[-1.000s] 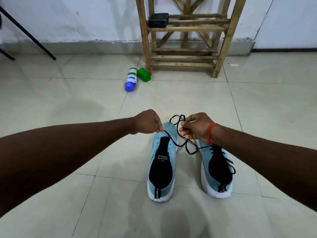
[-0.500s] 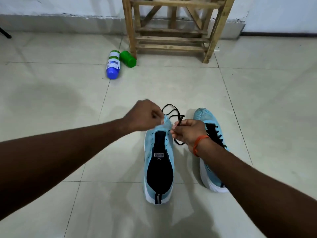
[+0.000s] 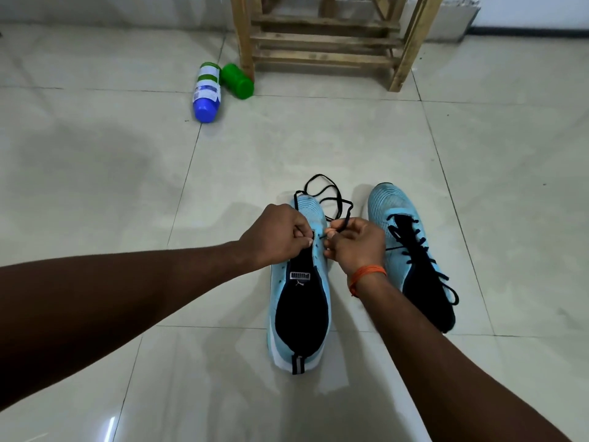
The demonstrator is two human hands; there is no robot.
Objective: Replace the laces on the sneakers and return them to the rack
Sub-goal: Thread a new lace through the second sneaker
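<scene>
Two light blue sneakers with black tongues stand on the tiled floor, toes away from me. The left sneaker (image 3: 299, 301) has bare eyelets. The right sneaker (image 3: 414, 260) is laced in black. A loose black lace (image 3: 328, 193) loops over the left sneaker's toe. My left hand (image 3: 280, 237) pinches the left edge of that sneaker's front eyelets, fingers curled. My right hand (image 3: 357, 244), with an orange thread at the wrist, pinches the lace's end at the front eyelets on the right.
A wooden rack (image 3: 328, 43) stands against the wall beyond the sneakers. A bottle with a blue cap (image 3: 206, 92) and a green container (image 3: 237, 81) lie on the floor by the rack's left leg.
Both hands have come down onto the left sneaker's front eyelets, closer together. The view has tilted down, so the rack's upper shelves are out of sight.
</scene>
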